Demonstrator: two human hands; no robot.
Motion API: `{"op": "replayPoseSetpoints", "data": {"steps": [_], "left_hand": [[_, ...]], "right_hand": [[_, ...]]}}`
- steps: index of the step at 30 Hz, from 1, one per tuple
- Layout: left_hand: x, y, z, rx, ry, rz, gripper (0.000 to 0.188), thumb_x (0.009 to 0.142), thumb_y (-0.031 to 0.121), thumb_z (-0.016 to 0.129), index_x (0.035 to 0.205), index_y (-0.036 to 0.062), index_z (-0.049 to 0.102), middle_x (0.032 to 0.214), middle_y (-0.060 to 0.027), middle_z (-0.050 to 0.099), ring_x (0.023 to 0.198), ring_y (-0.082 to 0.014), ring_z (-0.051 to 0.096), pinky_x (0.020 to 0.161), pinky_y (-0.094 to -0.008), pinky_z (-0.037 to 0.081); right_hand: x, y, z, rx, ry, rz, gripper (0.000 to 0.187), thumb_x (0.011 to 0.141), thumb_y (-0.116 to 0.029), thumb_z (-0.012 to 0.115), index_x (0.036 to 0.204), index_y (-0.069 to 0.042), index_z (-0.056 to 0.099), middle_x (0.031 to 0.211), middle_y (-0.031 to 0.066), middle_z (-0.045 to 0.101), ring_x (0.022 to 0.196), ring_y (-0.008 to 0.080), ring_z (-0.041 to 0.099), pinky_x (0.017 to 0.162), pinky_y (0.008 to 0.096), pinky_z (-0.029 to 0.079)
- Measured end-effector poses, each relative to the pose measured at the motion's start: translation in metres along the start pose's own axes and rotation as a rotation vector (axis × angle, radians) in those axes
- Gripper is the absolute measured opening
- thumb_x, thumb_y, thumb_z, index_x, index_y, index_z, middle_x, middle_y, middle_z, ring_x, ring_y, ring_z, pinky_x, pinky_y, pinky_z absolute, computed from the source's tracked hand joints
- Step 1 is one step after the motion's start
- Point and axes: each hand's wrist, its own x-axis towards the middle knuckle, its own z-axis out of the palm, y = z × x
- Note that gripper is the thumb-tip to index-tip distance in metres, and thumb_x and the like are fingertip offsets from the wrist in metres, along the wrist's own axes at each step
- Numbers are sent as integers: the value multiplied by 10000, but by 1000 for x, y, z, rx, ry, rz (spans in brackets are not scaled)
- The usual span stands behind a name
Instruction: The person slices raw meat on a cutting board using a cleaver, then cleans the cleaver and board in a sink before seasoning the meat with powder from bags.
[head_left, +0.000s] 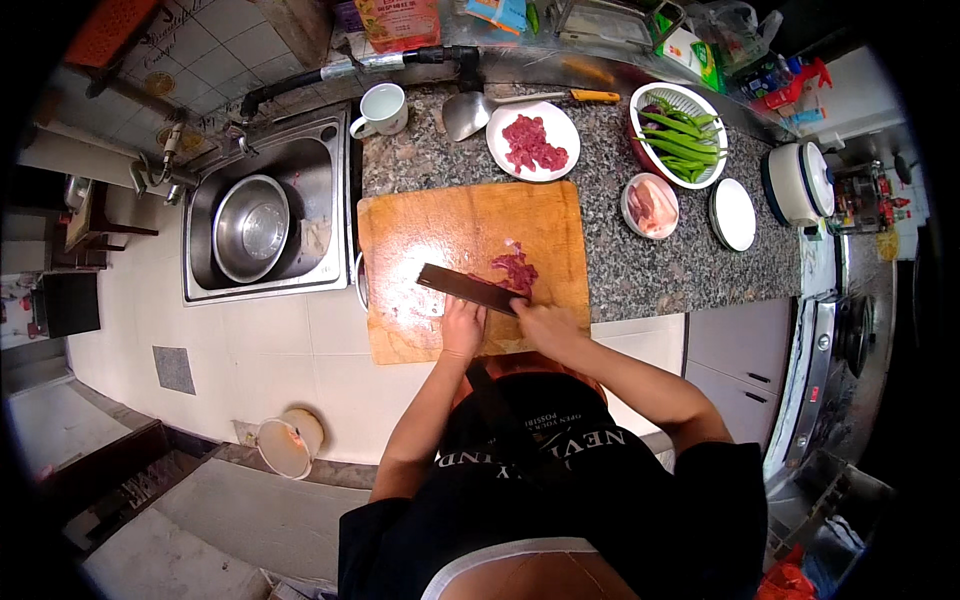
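The wooden cutting board (410,215) lies at the counter's front edge. A broad-bladed cleaver (465,287) is held slantwise over it, my right hand (548,327) closed round its handle. My left hand (464,325) rests on the board at the near side of the blade. Its fingers are together, their tips partly hidden by the cleaver, and I cannot make out what is under them. Cut red meat (516,268) lies just beyond the blade. Behind the board, a white plate (497,150) carries more sliced red meat (536,143).
A sink (320,270) with a metal basin (251,228) is at left. Along the counter stand a mug (384,108), a spatula (467,115), a colander (648,97) of green peppers, a bowl of pale meat (651,205), white dishes (734,215) and a white pot (797,185).
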Motion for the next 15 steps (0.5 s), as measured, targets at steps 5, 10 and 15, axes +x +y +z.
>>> {"op": "replayPoseSetpoints", "data": {"steps": [5, 10, 15], "left_hand": [[2, -1, -1, -10, 38, 12, 103, 660, 14, 617, 761, 14, 598, 792, -126, 550, 795, -312, 492, 726, -361, 423], [-7, -4, 1, 18, -13, -33, 129, 666, 47, 631, 790, 19, 608, 828, -132, 563, 839, -313, 501, 741, -367, 431], [-3, -5, 4, -13, 28, 3, 180, 678, 43, 619, 855, 13, 610, 912, -156, 559, 884, -331, 501, 782, -377, 424]], "right_hand": [[22, -1, -1, 37, 54, -46, 220, 764, -106, 437, 975, -46, 452, 613, 200, 569, 583, 363, 579, 510, 481, 439], [-39, 15, -26, -12, -84, 16, 206, 757, -100, 440, 957, -59, 468, 605, 183, 572, 579, 363, 577, 505, 478, 437], [17, -5, -5, 38, -56, -4, 210, 768, -108, 412, 966, -61, 463, 653, 195, 578, 619, 379, 574, 541, 489, 442]]}}
